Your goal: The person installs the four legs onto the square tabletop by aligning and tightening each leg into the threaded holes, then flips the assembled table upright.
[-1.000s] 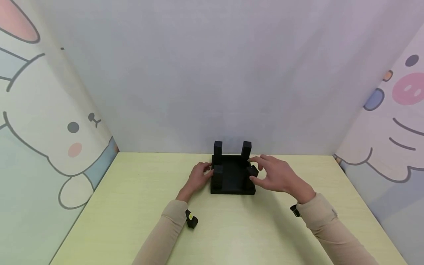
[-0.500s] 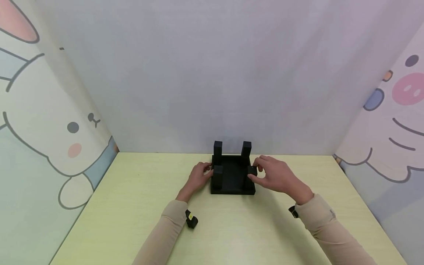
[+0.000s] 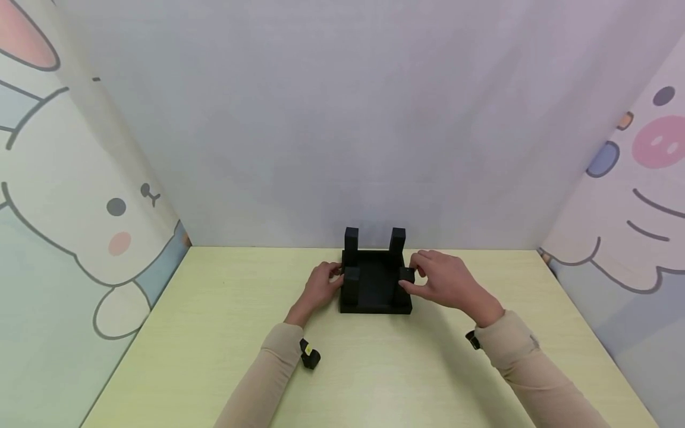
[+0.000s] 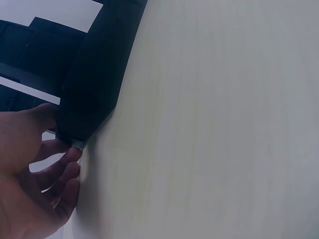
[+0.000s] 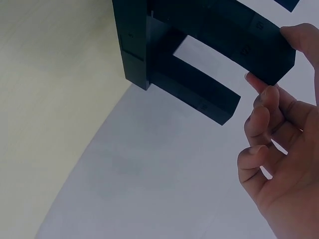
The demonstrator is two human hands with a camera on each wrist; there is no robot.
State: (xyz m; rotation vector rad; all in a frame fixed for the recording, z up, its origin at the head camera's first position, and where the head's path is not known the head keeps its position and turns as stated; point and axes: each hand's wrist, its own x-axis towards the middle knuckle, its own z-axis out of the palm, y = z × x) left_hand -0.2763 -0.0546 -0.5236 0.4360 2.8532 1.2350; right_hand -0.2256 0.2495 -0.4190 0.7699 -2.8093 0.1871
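Note:
A small black square base (image 3: pixel 376 310) stands on the table with several upright block-like legs, like a little table turned upside down. At its front right corner, my right hand (image 3: pixel 446 282) pinches the top of the front right leg (image 3: pixel 404 294) between thumb and forefinger; the right wrist view shows this leg (image 5: pixel 239 37) with the other fingers curled beside it. My left hand (image 3: pixel 319 288) grips the front left leg (image 3: pixel 351 291) from the left side. In the left wrist view, thumb and fingertips meet around the end of a dark leg (image 4: pixel 99 74); parts of that grip are hidden.
The pale yellow table (image 3: pixel 225 333) runs back to a plain light curtain (image 3: pixel 342 131). Cartoon-printed side panels (image 3: pixel 134 261) flank it. Two rear legs (image 3: pixel 351 239) rise at the back of the base. A small black camera (image 3: pixel 310 356) sits by the left cuff.
The front right leg was tilted outward and now stands straight. My right hand's forefinger moved from its inner side to the right. The left hand and base have stayed put.

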